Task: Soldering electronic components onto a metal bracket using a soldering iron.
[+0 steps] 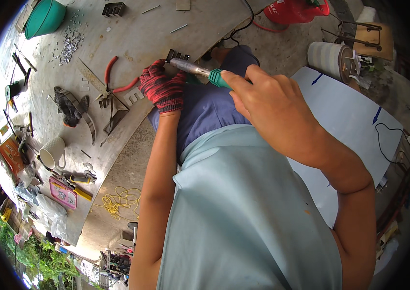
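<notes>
My left hand point(164, 87) wears a red-and-black knit glove. Its fingers are closed at a small dark slotted metal piece point(178, 55), close to the table's edge; the glove partly hides the grip. In my bare right hand point(272, 94) is a green-handled tool with a thick silver barrel point(190, 66), my fingers wrapped round the handle. The barrel's tip meets or nearly meets the slotted piece; I cannot tell whether they touch. Left of the glove lie red-handled pliers point(111, 72) and a metal set square point(91, 77). A similar slotted metal piece point(113, 9) sits farther off.
On the grey table point(132, 36) are a green bucket point(45, 19), scattered metal bits point(69, 43), a dark glove point(69, 106), a white mug point(52, 152) and a pink tray point(63, 192). A red gas cylinder point(294, 12) stands beyond. Yellow cord point(118, 203) lies on the floor.
</notes>
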### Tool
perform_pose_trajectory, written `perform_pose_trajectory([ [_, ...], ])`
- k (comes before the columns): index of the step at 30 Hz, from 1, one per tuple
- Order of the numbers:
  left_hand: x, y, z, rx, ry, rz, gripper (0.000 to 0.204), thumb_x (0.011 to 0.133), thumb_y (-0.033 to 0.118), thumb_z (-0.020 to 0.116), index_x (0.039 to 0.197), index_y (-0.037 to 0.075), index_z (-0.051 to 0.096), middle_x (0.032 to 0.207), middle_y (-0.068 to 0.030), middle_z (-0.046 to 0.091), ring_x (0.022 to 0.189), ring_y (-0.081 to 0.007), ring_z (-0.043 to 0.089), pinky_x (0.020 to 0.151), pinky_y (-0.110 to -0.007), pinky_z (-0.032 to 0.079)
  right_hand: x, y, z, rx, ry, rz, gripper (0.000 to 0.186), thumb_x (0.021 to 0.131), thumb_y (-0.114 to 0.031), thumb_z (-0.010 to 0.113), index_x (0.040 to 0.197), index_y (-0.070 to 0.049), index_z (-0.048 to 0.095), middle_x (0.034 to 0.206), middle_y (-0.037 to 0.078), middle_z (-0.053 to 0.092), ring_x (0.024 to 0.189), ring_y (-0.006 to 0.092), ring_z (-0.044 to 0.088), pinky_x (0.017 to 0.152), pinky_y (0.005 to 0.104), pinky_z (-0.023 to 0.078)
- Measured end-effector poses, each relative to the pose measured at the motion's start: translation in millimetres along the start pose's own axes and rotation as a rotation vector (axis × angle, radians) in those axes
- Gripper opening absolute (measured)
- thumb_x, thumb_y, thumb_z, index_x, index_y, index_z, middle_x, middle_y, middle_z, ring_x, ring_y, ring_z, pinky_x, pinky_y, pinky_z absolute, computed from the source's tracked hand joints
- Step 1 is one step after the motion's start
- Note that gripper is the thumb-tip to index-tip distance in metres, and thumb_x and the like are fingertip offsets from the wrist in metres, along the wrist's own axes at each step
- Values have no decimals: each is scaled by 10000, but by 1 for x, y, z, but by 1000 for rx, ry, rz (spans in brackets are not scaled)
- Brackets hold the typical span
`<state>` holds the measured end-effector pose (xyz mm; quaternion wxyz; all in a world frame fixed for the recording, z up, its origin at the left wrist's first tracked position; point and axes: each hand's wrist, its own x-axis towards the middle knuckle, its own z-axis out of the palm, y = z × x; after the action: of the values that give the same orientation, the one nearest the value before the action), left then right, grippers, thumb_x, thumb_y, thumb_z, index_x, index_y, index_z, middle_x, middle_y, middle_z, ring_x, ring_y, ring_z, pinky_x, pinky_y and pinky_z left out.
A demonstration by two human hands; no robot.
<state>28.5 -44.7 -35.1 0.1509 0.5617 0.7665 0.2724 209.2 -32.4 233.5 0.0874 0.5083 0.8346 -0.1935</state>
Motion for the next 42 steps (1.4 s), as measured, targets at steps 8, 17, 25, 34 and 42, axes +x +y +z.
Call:
perform_pose_trajectory([
  [8,0,4,-3,21,12,-2,587,550,353,921,1059,146,716,1014,-100,675,958,-332,636,881,-477,502,7,2,-4,-8,-30,0,301,937,-124,697,1225,-35,682,816,133,599,690,335,648,627,449,534],
  [17,0,1,-2,17,3,-5,603,547,368,935,1062,140,719,1006,-96,672,965,-330,633,881,-475,501,9,7,-6,69,-44,30,291,921,-121,692,1200,-36,700,818,140,620,720,353,644,685,466,534],
  [25,0,2,-3,8,15,-1,615,534,368,938,1061,138,721,1004,-98,673,956,-332,634,878,-474,503,8,7,-6,94,-22,29,285,919,-121,696,1192,-36,710,817,139,621,732,348,646,694,462,528],
  [34,1,2,-2,11,13,-10,615,532,376,941,1054,137,722,996,-103,675,942,-334,637,866,-477,506,10,9,-8,95,-17,33,276,917,-120,695,1180,-36,719,819,142,628,732,351,648,687,464,528],
  [42,0,1,-1,13,2,-9,589,548,373,932,1047,143,721,1001,-101,673,956,-333,634,878,-475,501,9,8,-10,91,-27,32,283,926,-122,692,1194,-37,713,827,143,627,736,353,647,686,468,526],
])
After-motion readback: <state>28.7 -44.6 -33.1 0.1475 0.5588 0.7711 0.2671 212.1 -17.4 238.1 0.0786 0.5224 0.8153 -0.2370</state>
